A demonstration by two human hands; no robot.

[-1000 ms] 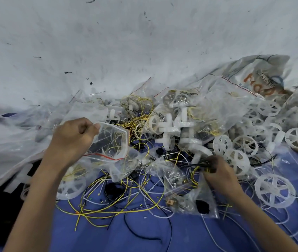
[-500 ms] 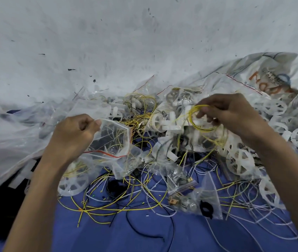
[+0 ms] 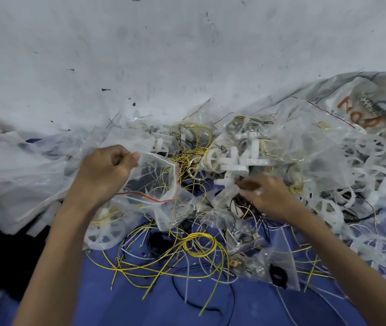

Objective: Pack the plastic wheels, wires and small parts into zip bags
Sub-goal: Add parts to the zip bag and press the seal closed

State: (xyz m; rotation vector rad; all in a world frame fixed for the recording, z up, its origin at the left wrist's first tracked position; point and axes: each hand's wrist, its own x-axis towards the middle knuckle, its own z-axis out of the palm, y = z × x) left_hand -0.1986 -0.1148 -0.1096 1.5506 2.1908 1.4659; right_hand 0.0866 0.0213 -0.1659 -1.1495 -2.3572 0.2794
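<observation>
On my head camera, my left hand [image 3: 102,175] pinches the open zip bag [image 3: 156,184] by its far rim, left of centre. My right hand [image 3: 267,196] is down among the wires [image 3: 187,245] just right of it, blurred, so I cannot tell its grip. Wheels [image 3: 380,257] lie right.

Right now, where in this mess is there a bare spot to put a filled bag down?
Two patches: the blue cloth along the bottom edge, below the yellow wires, and the grey-white surface at the far side. Everything between is crowded with plastic wheels and bags.
</observation>
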